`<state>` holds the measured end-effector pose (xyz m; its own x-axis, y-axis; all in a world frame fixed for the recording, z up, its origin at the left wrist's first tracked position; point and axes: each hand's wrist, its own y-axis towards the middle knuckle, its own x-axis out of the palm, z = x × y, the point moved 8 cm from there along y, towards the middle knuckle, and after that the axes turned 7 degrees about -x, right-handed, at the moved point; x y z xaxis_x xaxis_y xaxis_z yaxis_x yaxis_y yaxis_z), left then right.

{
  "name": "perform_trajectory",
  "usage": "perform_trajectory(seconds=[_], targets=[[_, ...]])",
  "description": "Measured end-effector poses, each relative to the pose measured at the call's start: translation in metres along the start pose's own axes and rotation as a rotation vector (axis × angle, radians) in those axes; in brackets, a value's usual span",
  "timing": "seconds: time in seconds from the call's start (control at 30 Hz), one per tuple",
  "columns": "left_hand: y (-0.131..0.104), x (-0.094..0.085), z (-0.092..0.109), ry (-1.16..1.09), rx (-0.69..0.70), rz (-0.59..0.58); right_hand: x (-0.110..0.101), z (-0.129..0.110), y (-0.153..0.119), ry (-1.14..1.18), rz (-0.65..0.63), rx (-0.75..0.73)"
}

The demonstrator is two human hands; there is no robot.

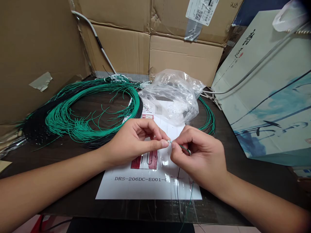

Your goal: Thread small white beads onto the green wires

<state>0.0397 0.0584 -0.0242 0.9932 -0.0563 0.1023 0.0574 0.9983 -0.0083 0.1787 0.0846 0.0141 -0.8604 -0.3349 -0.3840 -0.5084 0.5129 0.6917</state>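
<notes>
Left hand (136, 140) and right hand (194, 152) each pinch an end of a small white terminal (170, 141) on a green wire (186, 149), mid-joining; next needs aligned push

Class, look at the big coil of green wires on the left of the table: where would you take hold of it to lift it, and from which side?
Grip the green wire coil at its near arc, where the strands bunch thickest, coming from above and the front. The far end, with small white tips, fans out, and loose ends stick up inside the loop, so a pinch there would likely catch only a few strands. Both hands are busy with one wire.
</notes>
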Motion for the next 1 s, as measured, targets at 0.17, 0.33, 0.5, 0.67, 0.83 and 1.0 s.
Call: perform_trajectory(seconds=[0.17, 0.33, 0.5, 0.67, 0.83, 1.0], targets=[[0.004, -0.008, 0.005, 0.047, 0.044, 0.030, 0.005, 0.010, -0.001, 0.094, -0.098, 0.012], [0.006, -0.017, 0.008, 0.072, 0.041, 0.085, 0.006, 0.024, -0.002, 0.174, -0.122, 0.122], [0.006, -0.015, 0.008, 0.120, 0.029, 0.071, 0.007, 0.025, -0.002, 0.142, -0.086, 0.177], [0.000, -0.015, 0.023, 0.403, 0.177, 0.186, 0.013, 0.035, -0.005, 0.219, -0.056, 0.293], [0.000, -0.020, 0.029, 0.405, 0.212, 0.248, 0.018, 0.049, -0.007, 0.316, -0.065, 0.480], [0.004, -0.023, 0.024, 0.333, 0.190, 0.228, 0.029, 0.049, -0.006, 0.482, -0.121, 0.525]])
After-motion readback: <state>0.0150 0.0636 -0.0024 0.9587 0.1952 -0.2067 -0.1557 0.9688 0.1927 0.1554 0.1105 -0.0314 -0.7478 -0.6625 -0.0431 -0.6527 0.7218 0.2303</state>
